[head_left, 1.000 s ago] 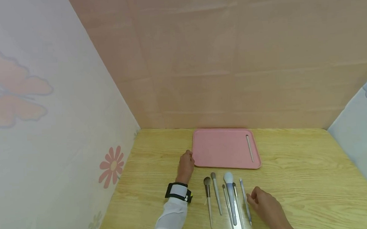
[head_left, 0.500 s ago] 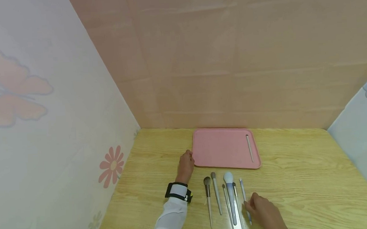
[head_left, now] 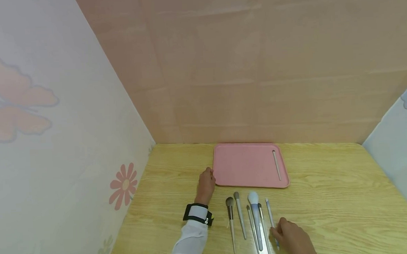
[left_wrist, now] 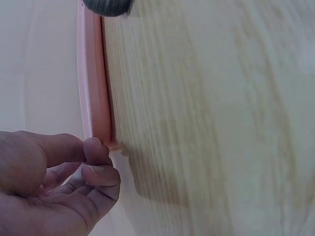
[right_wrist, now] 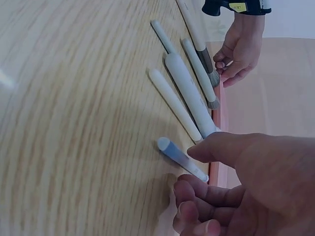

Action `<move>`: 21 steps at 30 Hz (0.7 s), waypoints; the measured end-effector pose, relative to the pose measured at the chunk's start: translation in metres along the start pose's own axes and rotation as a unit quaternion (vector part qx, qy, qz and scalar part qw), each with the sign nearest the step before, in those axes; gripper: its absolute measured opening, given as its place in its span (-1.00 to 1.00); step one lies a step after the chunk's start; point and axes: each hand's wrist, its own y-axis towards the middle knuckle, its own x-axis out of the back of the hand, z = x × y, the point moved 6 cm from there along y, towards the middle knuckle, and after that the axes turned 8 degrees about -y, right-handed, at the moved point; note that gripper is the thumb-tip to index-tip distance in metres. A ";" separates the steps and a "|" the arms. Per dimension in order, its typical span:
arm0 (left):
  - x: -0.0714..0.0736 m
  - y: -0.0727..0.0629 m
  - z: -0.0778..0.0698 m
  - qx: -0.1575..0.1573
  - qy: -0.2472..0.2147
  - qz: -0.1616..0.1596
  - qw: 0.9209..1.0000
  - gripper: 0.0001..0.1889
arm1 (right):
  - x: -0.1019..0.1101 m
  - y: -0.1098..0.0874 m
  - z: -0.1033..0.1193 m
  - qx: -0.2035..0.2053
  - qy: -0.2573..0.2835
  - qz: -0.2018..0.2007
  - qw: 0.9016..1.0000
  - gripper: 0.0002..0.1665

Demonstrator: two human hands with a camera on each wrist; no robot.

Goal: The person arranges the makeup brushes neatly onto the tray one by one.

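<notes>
In the head view my left hand [head_left: 206,183] is at the front-left corner of a pink tray [head_left: 242,165]. Thumb and forefinger pinch the tray's rim [left_wrist: 93,83] in the left wrist view. My right hand [head_left: 293,236] is low over the wooden table, at a slim white-and-lavender makeup brush [head_left: 269,213]. The right wrist view has this brush [right_wrist: 179,157] between thumb and forefinger, both fingertips right at its handle. It lies along the table, bristle end toward the tray. One thin makeup brush [head_left: 277,165] lies in the tray's right side.
Several more makeup brushes lie side by side left of my right hand, among them a large white-headed one [head_left: 255,215] and a dark-headed one [head_left: 230,220]. A peach-coloured backdrop [head_left: 256,83] rises behind the tray. A patterned wall [head_left: 70,129] stands at the left.
My right hand has moved left and slightly toward the front edge, onto the lavender makeup brush's handle. The left hand has stayed at the tray's corner.
</notes>
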 end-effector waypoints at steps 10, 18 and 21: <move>0.001 -0.004 -0.003 -0.016 -0.003 -0.012 1.000 -0.83 | -0.003 0.001 0.002 0.010 -0.007 -0.021 1.000 -0.72; -0.001 0.001 0.002 -0.001 -0.006 -0.003 1.000 -0.83 | -0.003 0.002 0.004 0.006 0.000 -0.016 1.000 -0.72; -0.001 0.001 0.002 0.007 -0.012 0.003 1.000 -0.82 | -0.002 0.002 0.004 0.003 0.008 -0.012 1.000 -0.73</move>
